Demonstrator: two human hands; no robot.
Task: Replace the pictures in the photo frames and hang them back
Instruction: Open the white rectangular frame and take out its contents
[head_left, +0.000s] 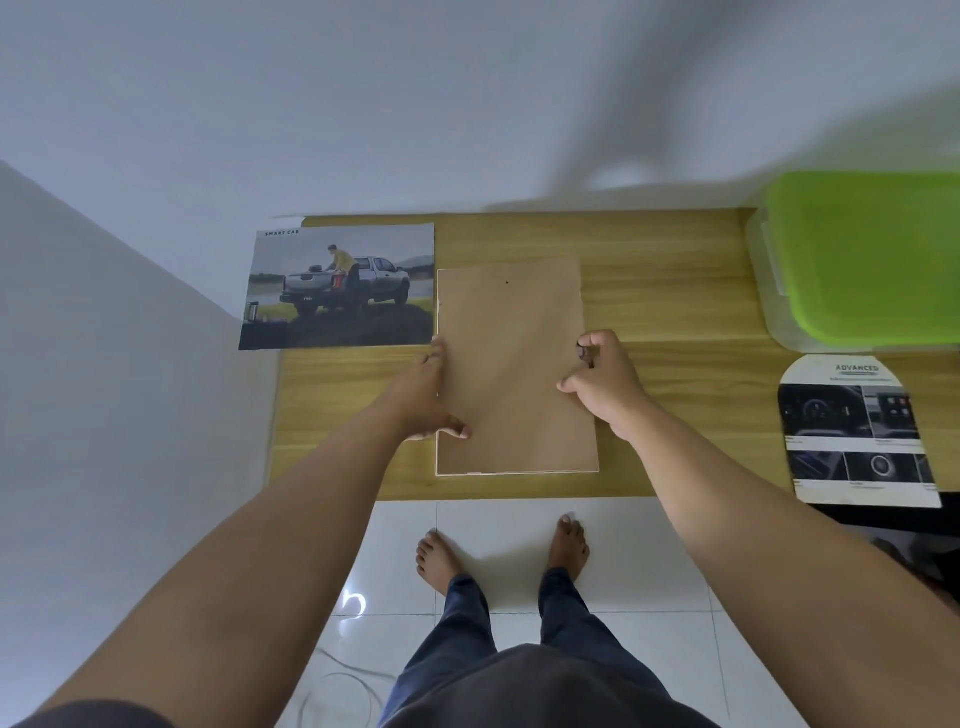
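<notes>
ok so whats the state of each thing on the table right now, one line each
photo frame: face down, brown backing up, flat on the table
left hand: gripping the frame's left edge
right hand: curled at the frame's right edge, on a small dark tab
truck picture: loose, face up, left of the frame
brochure: face up, at the right edge
plastic box: green lid on

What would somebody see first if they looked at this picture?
Probably the plain brown board back of a photo frame lying face down mid-table, with the left hand and right hand pressing on its two side edges. Next, the printed picture of a silver pickup truck at the table's far left corner, and the bright green lidded plastic box at the far right.
</notes>
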